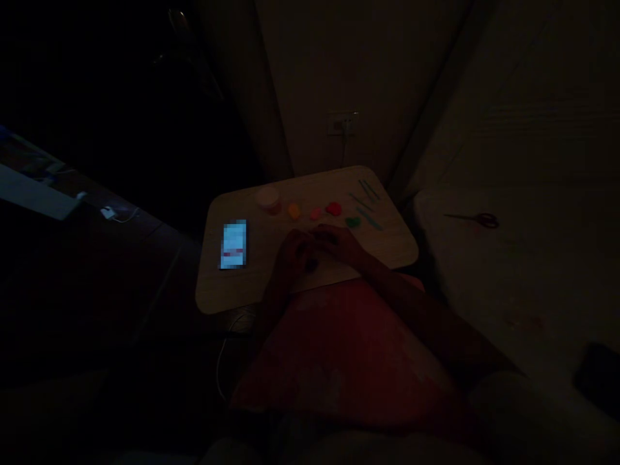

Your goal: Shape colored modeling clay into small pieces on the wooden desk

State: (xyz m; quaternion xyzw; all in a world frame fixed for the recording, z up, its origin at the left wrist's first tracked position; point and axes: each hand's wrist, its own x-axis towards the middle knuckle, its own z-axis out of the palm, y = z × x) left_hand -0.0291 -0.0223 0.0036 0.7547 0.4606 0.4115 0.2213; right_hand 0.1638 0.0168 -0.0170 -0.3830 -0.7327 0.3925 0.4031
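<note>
In dim light my left hand (294,250) and my right hand (336,240) meet over the near part of a small wooden table (261,284). Their fingers are curled together, and whatever they pinch is too dark to make out. A small dark lump (311,265) lies just below them. Beyond my fingers sit an orange lump (294,211), a pink lump (315,214) and a red lump (333,208), which look like modelling clay. A green lump (353,222) is right of them, near several thin greenish sticks (369,218).
A round lidded tub (268,199) stands at the table's back left. A lit phone (233,244) lies on the left side. Scissors (477,220) rest on the pale surface to the right. A plugged-in wall socket (342,123) is behind the table. A red cushion or cloth (339,349) covers my lap.
</note>
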